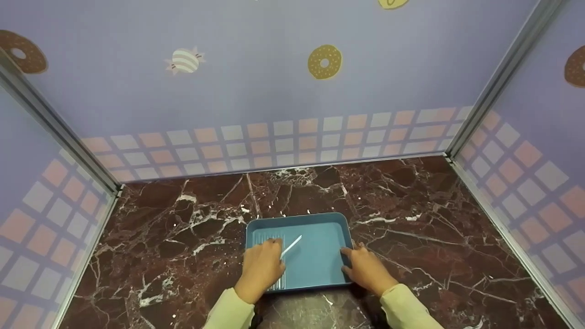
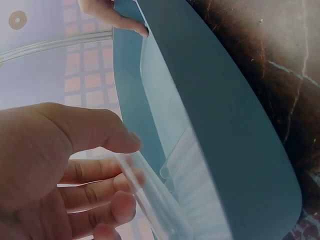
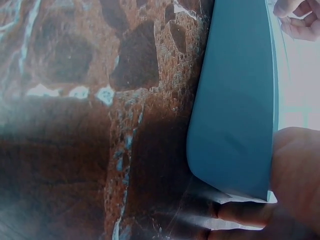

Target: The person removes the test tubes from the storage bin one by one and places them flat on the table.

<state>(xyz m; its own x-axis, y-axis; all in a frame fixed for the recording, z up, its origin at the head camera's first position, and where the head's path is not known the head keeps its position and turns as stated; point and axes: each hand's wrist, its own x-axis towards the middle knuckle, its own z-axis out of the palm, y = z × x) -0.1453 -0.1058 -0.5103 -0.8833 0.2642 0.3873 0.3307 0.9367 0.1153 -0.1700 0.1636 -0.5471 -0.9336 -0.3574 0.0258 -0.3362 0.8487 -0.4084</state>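
Two grips are engaged: the left grip (image 1: 261, 266) pinches a slender, clear, plastic-looking tube (image 1: 291, 246) between thumb and fingers, and the right grip (image 1: 365, 269) is closed over the right-hand wall of a shallow, rectangular blue tray (image 1: 315, 256). The tube slants up and right from the left grip, above the tray floor. Beneath the left grip lies a ribbed, pale band (image 1: 276, 284); whether it consists of further tubes or moulded ridges cannot be told.

The step in hand appears to be handling the tube at the band while the right grip steadies the tray. The next move probably calls for aligning the tube with the ribs before release, or for a straight lift if it is being removed.

Edges: the far wall stands beyond both grips; the near wall runs on the wearer's side of them. Open room: bare tray floor extends from the left grip across to the right grip. Outside the tray, the dark red, white-veined marble-patterned tabletop (image 1: 411, 219) extends outward from each grip toward the lilac side panels (image 1: 544, 137).
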